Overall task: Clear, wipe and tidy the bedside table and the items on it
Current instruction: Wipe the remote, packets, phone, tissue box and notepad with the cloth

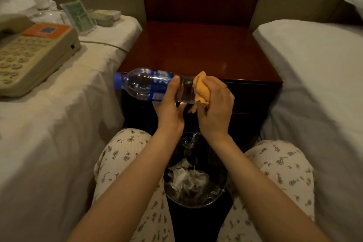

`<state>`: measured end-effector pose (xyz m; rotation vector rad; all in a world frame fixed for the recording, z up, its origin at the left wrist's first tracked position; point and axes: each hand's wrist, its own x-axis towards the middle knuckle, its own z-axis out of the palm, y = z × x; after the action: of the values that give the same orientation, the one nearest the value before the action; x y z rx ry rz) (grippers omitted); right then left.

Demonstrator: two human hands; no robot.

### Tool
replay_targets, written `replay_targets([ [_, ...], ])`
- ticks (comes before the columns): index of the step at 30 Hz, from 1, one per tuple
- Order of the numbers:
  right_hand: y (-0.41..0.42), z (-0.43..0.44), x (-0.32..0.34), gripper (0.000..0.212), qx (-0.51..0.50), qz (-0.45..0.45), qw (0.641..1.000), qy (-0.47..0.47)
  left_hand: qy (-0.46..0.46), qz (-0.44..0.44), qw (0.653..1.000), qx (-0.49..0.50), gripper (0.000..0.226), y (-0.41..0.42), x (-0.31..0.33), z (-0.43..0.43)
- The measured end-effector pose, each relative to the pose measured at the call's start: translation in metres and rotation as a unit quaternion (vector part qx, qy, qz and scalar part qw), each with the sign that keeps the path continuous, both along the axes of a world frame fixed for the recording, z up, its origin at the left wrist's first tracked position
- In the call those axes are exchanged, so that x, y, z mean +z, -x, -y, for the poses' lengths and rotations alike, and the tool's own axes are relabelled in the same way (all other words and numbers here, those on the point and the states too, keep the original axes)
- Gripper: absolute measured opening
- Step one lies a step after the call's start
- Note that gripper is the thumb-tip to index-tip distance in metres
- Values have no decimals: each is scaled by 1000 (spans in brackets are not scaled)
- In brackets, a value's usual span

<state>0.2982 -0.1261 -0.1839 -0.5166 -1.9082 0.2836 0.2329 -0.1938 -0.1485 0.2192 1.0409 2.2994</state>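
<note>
Bin (196, 220) between knees; above it, left grip (170, 108) clamped on the water bottle (145, 84), right grip (215, 108) on the cloth (200, 88) pressed to its base. Telephone (33, 55) on the bed (59, 124): surface (196, 49) apparently cleared, items' return outstanding.

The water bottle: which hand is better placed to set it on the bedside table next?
Probably the left hand: it grips the water bottle around its middle, while the right hand holds the orange cloth against its base.
</note>
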Motion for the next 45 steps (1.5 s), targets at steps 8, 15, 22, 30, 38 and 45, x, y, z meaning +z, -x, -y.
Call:
replay_targets([
  [8, -5, -9, 28, 11, -52, -264, 869, 415, -9, 54, 996, -74, 78, 4, 2, 1],
  [15, -16, -16, 37, 19, 157, -258, 744, 596, -49, -6, 986, -157, 22, 16, 3, 12],
  [22, -2, -22, 30, 22, 48, -168, 824, 539, -56, -43, 983, -172, 6, 26, 14, 22],
  [30, 2, -23, 77, 12, 216, 43, 768, 601, 22, -45, 994, -96, 42, 51, 44, 19],
  [38, 29, 23, 94, 6, 349, 146, 706, 599, 199, -52, 975, -81, 73, 81, 69, 23],
  [45, 70, 48, 92, 18, 439, 8, 582, 684, 324, -160, 927, -96, 45, 102, 90, 45],
])
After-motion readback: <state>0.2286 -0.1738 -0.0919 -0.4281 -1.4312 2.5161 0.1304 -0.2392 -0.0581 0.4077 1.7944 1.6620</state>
